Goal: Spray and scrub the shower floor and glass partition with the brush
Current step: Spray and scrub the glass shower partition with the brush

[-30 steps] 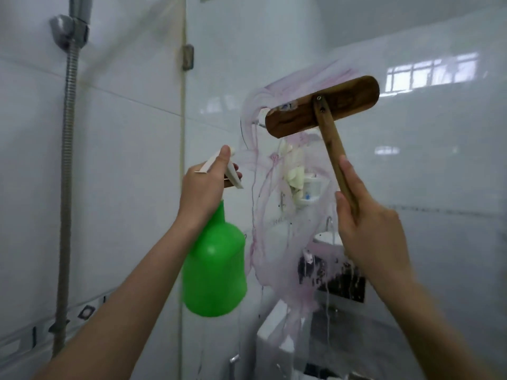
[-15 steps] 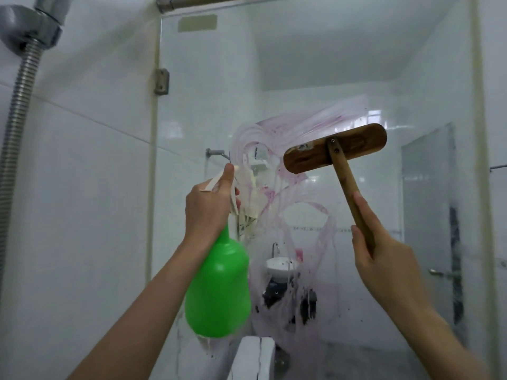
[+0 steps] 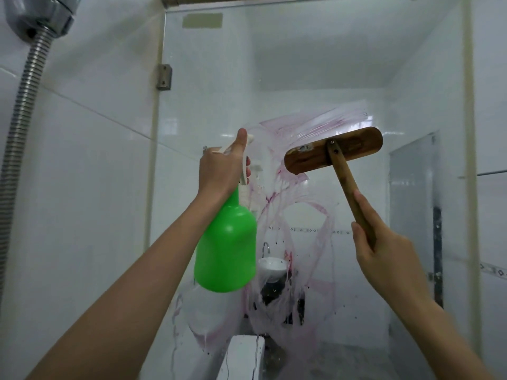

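- We see the wooden brush (image 3: 333,150) laid against the glass partition (image 3: 301,64) about midway up and nearer its right edge. The head is tilted with its right end higher.
- Pink smears (image 3: 329,119) streak the glass around and below the head.
- Our right hand (image 3: 384,250) is wrapped around the lower part of the handle.
- Our left hand (image 3: 223,167) grips the neck of the green spray bottle (image 3: 226,250), thumb on top of the white trigger head, closer to the partition's left edge.
- A metal hinge (image 3: 164,77) sits on that left edge.
- A ribbed shower hose (image 3: 19,127) hangs down the tiled wall beyond.
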Demonstrator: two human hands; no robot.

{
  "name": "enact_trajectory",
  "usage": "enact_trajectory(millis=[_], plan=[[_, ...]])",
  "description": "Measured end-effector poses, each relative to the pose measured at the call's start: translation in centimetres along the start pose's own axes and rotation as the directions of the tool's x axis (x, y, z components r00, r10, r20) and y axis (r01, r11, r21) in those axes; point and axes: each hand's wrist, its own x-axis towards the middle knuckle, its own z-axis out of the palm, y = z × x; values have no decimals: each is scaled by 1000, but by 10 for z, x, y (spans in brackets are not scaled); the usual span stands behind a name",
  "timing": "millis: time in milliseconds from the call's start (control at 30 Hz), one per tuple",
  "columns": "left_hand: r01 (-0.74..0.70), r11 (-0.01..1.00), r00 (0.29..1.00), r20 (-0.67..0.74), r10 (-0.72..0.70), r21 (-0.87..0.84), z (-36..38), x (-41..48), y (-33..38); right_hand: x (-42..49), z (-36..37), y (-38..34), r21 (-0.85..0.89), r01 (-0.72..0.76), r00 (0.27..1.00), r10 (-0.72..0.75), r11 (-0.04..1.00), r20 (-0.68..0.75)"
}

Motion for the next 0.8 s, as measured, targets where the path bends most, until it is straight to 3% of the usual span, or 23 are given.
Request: enact_trajectory(millis=[167, 433, 633, 800], plan=[[-1, 999, 1000, 0, 1, -55, 10, 10, 25, 4, -6, 3, -9, -7, 1000, 7, 1000, -5], [16, 1000, 998, 56, -16, -5, 31, 13, 46, 8, -18, 5, -28, -24, 999, 25, 999, 31], [15, 1000, 999, 50, -15, -7, 35, 8, 47, -18, -20, -8, -58, -102, 987, 108, 993, 119], [25, 1000, 1000, -1, -25, 1, 29, 8, 46, 76, -27, -40, -170, 10, 999, -5, 985, 32]])
